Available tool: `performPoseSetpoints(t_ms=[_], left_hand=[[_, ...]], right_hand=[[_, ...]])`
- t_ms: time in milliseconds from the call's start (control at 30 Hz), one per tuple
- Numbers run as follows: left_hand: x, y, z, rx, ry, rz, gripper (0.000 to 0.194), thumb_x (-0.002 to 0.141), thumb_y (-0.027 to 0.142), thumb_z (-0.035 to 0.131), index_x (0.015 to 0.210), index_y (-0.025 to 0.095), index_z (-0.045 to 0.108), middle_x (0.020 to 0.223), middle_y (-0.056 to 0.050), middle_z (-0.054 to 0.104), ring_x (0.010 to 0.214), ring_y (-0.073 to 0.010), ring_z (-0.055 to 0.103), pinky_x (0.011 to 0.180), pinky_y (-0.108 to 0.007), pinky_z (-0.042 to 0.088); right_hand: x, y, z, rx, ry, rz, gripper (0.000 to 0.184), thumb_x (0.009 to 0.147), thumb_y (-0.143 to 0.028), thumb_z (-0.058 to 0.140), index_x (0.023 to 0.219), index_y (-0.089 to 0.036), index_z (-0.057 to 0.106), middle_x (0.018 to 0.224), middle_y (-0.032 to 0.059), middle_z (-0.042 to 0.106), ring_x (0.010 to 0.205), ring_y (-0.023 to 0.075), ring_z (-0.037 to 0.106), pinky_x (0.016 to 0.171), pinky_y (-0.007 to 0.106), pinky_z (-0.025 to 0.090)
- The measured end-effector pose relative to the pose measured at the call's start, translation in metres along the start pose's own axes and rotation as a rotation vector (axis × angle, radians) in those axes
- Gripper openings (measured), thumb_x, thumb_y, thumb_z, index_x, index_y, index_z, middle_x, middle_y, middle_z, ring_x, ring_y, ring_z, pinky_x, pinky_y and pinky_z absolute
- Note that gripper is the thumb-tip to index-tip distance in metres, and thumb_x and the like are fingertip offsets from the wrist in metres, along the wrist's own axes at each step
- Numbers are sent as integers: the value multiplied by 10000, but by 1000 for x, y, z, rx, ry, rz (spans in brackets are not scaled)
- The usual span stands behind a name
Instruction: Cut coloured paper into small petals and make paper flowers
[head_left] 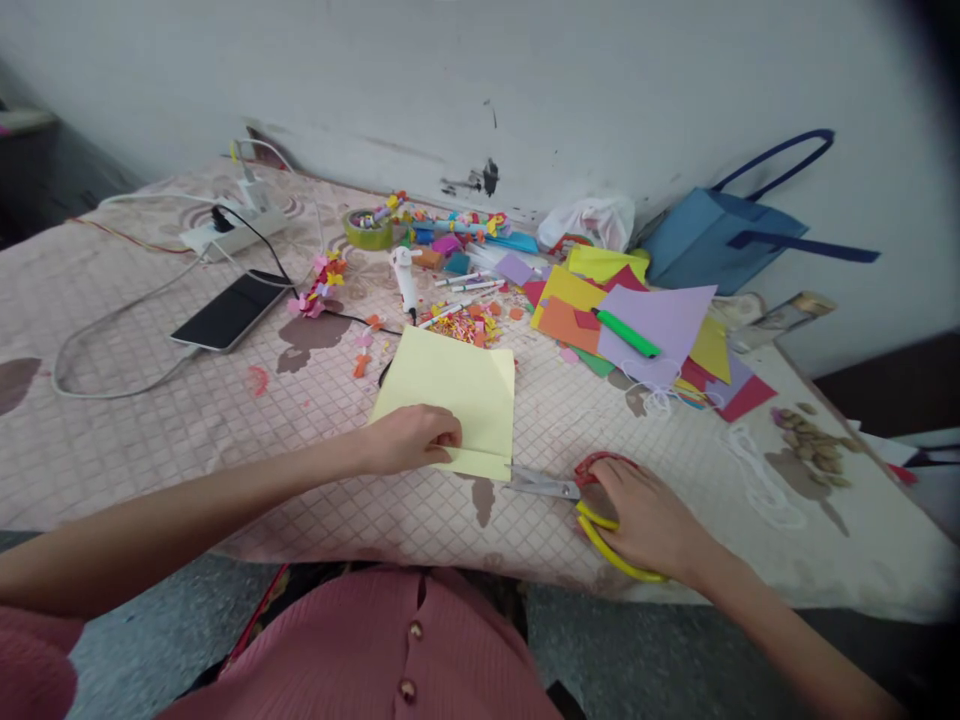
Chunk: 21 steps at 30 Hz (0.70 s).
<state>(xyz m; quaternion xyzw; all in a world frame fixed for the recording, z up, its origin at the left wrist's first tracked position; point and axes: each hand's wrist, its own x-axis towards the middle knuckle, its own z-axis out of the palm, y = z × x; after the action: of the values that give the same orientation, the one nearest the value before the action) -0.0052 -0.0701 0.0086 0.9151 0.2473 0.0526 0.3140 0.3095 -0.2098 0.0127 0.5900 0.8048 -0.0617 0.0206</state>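
A sheet of pale yellow paper lies near the front of the table, with a crease running along its near edge. My left hand is closed on the paper by that crease, its fingers curled and fingertips partly hidden. In my right hand is a pair of scissors with red and yellow handles. The blades are parted and point left, their tips at the right end of the paper's creased strip. Whether the blades touch the paper, I cannot tell.
Behind the paper lie a white glue gun, paper scraps and a tape roll. Coloured sheets with a green marker are at right, near white string and a blue bag. A phone and power strip sit left.
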Motion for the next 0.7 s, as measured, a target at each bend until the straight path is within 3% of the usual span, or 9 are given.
performPoseSetpoints(t_ms=[233,700], left_hand=[[0,-1,-3,-59,-20,0,107,758,156,596,856,142,634,789,-24,640,676,-126,562,600,-208,388],[5,-2,-3,-72,-30,11,98,773,178,605,859,145,638,765,-19,637,654,-121,557,585,-204,380]], right_hand=[[-5,2,1,-5,47,38,327,702,-403,644,918,-184,530,908,88,629,860,261,594,757,379,463],[-7,-5,-2,-46,-16,39,327,723,-421,635,921,-183,527,935,98,631,893,284,591,796,418,461]])
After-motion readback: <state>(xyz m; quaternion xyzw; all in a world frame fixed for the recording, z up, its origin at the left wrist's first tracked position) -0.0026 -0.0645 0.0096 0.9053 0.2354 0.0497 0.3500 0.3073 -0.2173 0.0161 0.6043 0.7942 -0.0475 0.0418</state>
